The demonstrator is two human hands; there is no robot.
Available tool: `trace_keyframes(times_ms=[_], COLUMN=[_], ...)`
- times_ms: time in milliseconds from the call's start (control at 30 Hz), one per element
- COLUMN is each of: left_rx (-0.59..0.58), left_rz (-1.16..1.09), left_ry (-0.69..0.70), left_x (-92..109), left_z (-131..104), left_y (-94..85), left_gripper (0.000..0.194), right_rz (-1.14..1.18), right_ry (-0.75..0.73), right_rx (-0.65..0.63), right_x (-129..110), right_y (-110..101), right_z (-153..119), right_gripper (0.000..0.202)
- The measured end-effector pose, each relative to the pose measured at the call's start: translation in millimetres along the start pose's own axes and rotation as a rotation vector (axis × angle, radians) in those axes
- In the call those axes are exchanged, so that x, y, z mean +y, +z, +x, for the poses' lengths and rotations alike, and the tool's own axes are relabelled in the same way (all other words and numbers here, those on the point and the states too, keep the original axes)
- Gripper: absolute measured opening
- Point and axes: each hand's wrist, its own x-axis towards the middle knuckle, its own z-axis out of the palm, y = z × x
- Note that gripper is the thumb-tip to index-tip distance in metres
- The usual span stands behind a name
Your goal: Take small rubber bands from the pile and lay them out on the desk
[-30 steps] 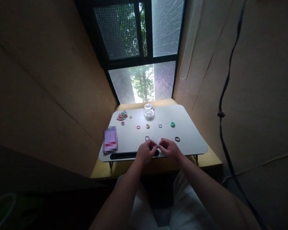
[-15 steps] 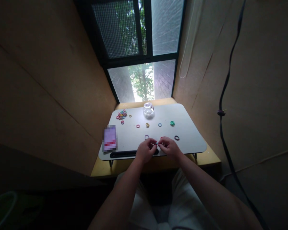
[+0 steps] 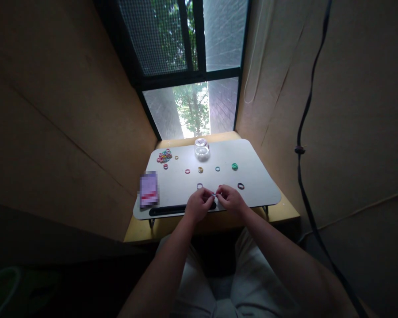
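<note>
My left hand (image 3: 197,206) and my right hand (image 3: 232,199) meet above the table's near edge. Thumbs and fingers of both are pinched on one small pale-blue hair tie (image 3: 214,194), stretched between the fingertips; its exact shape is too small to make out. Just beyond my left hand lies a pale lilac hair tie (image 3: 199,186). A red one (image 3: 220,186) is partly hidden behind my right fingers, and a dark multicoloured one (image 3: 241,186) rests to their right. Farther back sit a pink tie (image 3: 187,171), yellow ties (image 3: 200,170), a blue tie (image 3: 217,168) and green ties (image 3: 235,166).
The white folding table (image 3: 262,190) stands on a yellowish ledge below a window. A clear round container (image 3: 202,152) is at the back. At left are a pile of mixed hair ties (image 3: 164,156) and a blurred purple packet (image 3: 149,190). A black slot (image 3: 167,210) runs along the front.
The camera view has shifted a little, so the scene sits slightly farther left and up. Both hands keep their pinch on the small hair tie, with only slight finger movement.
</note>
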Motion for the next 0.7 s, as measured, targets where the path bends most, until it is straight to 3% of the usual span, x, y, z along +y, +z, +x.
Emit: trace_keyframes(times_ms=[267,700], left_rx=[0.025,0.011], left_rz=[0.105,0.057], left_ry=[0.004,0.014], left_x=[2.7,-0.6], left_z=[-0.1,-0.4], left_y=[-1.1,-0.7], left_gripper=[0.014,0.011], right_rz=[0.07,0.065], right_ry=[0.054,0.037], right_rx=[-0.06,-0.028], right_x=[4.0,1.9], right_y=[0.7,0.5], right_z=[-1.8,-0.8], right_gripper=[0.007,0.006])
